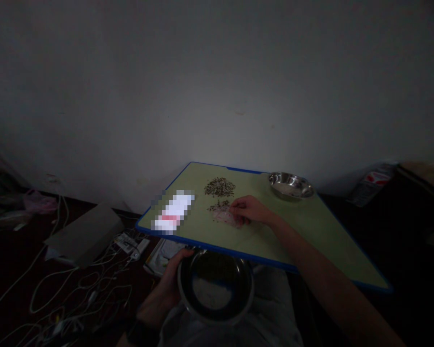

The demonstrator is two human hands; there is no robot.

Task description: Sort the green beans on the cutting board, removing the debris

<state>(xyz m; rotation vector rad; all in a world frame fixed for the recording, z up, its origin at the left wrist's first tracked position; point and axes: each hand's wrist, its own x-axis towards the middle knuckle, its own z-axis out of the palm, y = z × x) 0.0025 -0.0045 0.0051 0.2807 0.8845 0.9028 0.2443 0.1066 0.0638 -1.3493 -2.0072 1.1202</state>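
Observation:
My left hand (172, 275) grips the rim of a steel bowl (217, 315), thumb on top, just below the table's near edge. The bowl is tilted and dark inside; its contents are hard to make out. On the table my right hand (248, 209) has its fingers curled together at a pale pinkish patch (222, 218), perhaps thin plastic or light grains. Whatever is between the fingertips is hidden. A small scatter of dark grains (217, 206) borders the patch. Behind it lies a larger spread of dark, seed-like grains (220, 186).
The pale green table (311, 231) has a blue edge and stands against a wall. A second steel bowl (291, 187) sits at its back right. A blurred-out bright object (173, 212) lies at left. A box (85, 233) and tangled cables (94, 284) are on the floor.

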